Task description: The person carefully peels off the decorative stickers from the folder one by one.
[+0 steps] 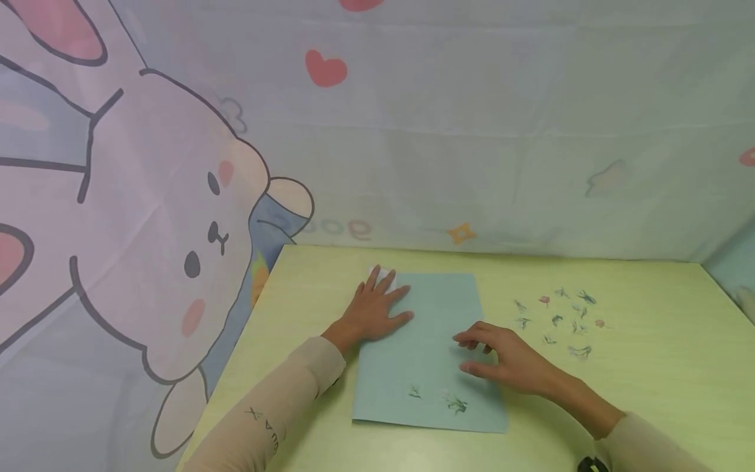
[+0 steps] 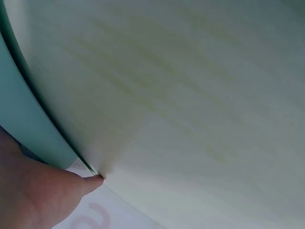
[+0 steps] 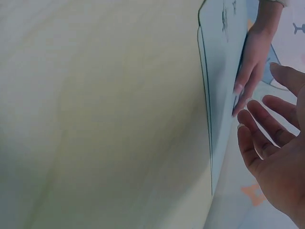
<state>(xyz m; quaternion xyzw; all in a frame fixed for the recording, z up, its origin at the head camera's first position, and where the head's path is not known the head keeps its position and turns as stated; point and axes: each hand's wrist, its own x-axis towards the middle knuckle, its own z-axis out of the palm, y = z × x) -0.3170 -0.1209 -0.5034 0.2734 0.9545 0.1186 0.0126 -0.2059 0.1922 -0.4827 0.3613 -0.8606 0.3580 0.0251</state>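
A pale blue-green folded sheet (image 1: 425, 354) lies on the table, with two small leafy plant cut-outs (image 1: 455, 402) near its front edge. My left hand (image 1: 373, 313) rests flat on the sheet's upper left with fingers spread. Partly hidden under those fingers is a small white piece (image 1: 393, 285) at the sheet's back corner. Over the right side of the sheet hovers my right hand (image 1: 501, 357), its fingers loosely bent and thumb apart. Nothing shows between them, and in the right wrist view the palm and fingers (image 3: 274, 129) look bare too.
To the right of the sheet, several small flower and leaf cut-outs (image 1: 557, 320) lie scattered on the pale yellow-green table (image 1: 643, 367). A printed cloth (image 1: 448, 131) hangs along the table's back edge, with a large rabbit (image 1: 177, 249) on its left part.
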